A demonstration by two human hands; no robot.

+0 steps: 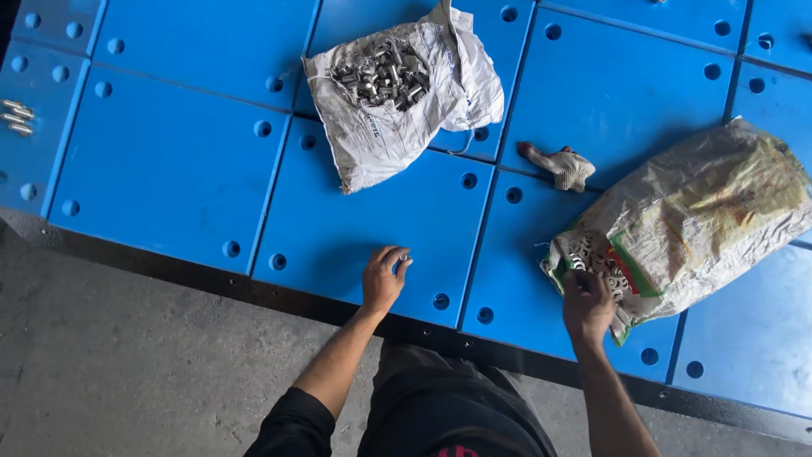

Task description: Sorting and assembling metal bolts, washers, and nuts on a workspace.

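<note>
**Hands at the washer sack and a small metal piece**

The right hand point(586, 303) reaches into the mouth of the washer sack point(694, 216), fingers curled down among the metal washers point(592, 258) and hidden by them; whether it has closed on any cannot be told. The sack lies on its side on the blue panels point(169, 161), its long axis running up and to the right away from that hand, mouth toward the person.

The left hand point(385, 278) rests on a panel near the front edge, fingers loosely bent, thumb and forefinger pinching a small metal piece point(403, 258). A panel hole point(440, 300) sits just to the right of it, another point(277, 261) farther to its left.

Beyond the left hand, well apart, a white sack point(397, 101) lies open, full of bolts point(381, 74). The right hand is far nearer the washers; the left is the nearer one to the bolts. A glove point(562, 165) lies between the sacks. A few loose bolts point(17, 117) lie at the far left.
</note>
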